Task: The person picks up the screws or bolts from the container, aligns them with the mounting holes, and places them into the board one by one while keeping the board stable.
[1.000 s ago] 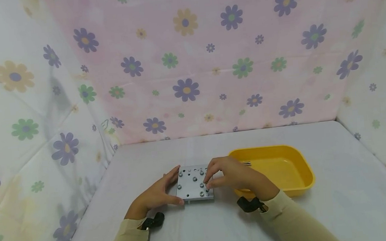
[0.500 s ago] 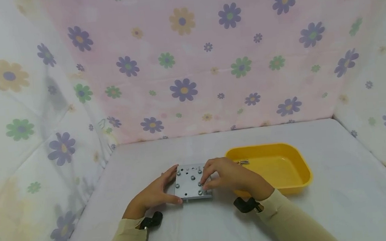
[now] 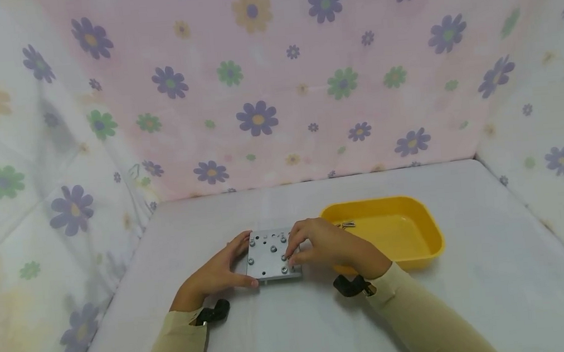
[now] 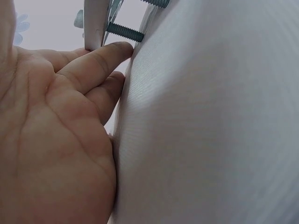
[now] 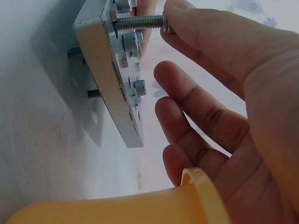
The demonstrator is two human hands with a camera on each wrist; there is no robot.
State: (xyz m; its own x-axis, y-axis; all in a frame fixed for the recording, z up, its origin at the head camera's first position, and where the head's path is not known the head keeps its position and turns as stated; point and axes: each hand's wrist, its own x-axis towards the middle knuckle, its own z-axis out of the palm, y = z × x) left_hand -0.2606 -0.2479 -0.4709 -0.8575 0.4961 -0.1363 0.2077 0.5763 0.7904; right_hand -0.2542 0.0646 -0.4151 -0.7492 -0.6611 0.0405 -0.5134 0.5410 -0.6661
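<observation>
A silver metal plate (image 3: 268, 261) with holes and several socket-head bolts lies on the white-covered table. My left hand (image 3: 215, 276) holds its left side, thumb at the near corner and fingers at the far one. Threaded bolt ends (image 4: 125, 32) stick out beneath the plate in the left wrist view. At the plate's right side, my right hand (image 3: 329, 243) pinches a bolt (image 5: 140, 22) by its head between thumb and forefinger. That bolt's threaded tip is right at the plate's top face; the other fingers are loosely bent, away from the plate.
A yellow tray (image 3: 393, 239) stands just right of the plate, partly behind my right hand and wrist. Several loose bolts (image 3: 349, 224) lie at its left end. Flower-printed cloth (image 3: 280, 159) hangs behind the table and along both sides.
The head view has shifted, so the whole scene sits higher and further left in it. Both hands keep nearly the same places on the plate and the bolt.
</observation>
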